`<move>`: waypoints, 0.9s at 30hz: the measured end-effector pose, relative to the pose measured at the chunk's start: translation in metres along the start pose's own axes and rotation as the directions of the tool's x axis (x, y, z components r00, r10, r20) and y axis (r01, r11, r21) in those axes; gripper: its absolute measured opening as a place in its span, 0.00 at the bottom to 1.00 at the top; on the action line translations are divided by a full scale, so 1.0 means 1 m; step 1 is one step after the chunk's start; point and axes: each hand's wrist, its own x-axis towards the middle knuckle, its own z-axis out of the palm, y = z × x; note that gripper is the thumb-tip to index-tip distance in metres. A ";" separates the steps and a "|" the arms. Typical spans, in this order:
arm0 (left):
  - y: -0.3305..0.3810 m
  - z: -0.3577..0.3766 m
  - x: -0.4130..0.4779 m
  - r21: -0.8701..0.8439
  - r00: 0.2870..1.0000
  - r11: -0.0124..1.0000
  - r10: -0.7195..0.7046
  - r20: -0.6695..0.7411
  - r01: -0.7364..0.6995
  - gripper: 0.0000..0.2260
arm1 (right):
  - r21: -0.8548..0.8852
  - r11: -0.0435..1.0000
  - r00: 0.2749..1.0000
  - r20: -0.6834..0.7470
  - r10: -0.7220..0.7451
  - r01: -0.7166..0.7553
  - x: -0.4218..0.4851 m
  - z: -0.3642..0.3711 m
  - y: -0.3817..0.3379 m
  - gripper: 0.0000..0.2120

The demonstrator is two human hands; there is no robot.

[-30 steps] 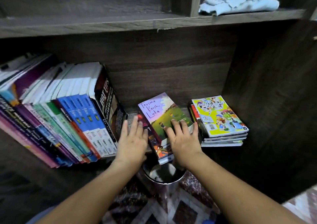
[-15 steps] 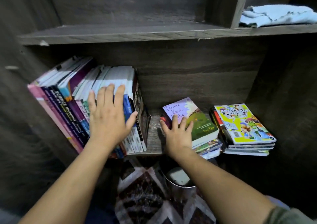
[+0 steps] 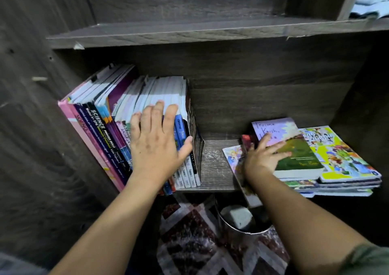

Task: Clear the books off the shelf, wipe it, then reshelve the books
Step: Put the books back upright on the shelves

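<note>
A row of upright books [image 3: 101, 125] leans against the left wall of the dark wooden shelf [image 3: 214, 169]. My left hand [image 3: 156, 146] lies flat on their spines, fingers straight, thumb out to the right. At the right, a purple-and-green paperback [image 3: 294, 148] tops a flat stack, beside a yellow comic pile [image 3: 341, 159]. My right hand [image 3: 263, 159] rests on the paperback with its fingers spread and straight. A thin comic [image 3: 233, 159] juts out at the stack's left.
A light blue cloth [image 3: 370, 5] lies on the upper shelf at the far right. Below the shelf edge stands a metal bucket [image 3: 242, 220] with a pale sponge inside, on a patterned rug [image 3: 189, 239]. Bare shelf board shows between the two book groups.
My left hand moved from the shelf gap onto the upright books' spines and stays there. My right hand slid to the right on the paperback, and the flat stack shifted against the yellow pile.
</note>
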 end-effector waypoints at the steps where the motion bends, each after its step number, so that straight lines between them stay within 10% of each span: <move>1: 0.000 0.000 0.000 0.005 1.000 1.000 -0.003 0.000 0.003 0.33 | -0.001 1.000 1.000 0.006 -0.004 0.004 0.003 -0.002 0.002 0.24; 17: 0.007 0.003 0.003 -0.023 0.998 0.999 -0.034 -0.048 0.032 0.32 | 0.317 0.921 0.969 0.168 0.179 -0.225 0.021 -0.022 0.046 0.66; 27: 0.015 0.001 0.005 -0.071 0.996 0.994 -0.083 -0.035 0.081 0.32 | 0.285 0.958 0.995 0.077 -0.067 0.042 0.006 -0.030 0.053 0.56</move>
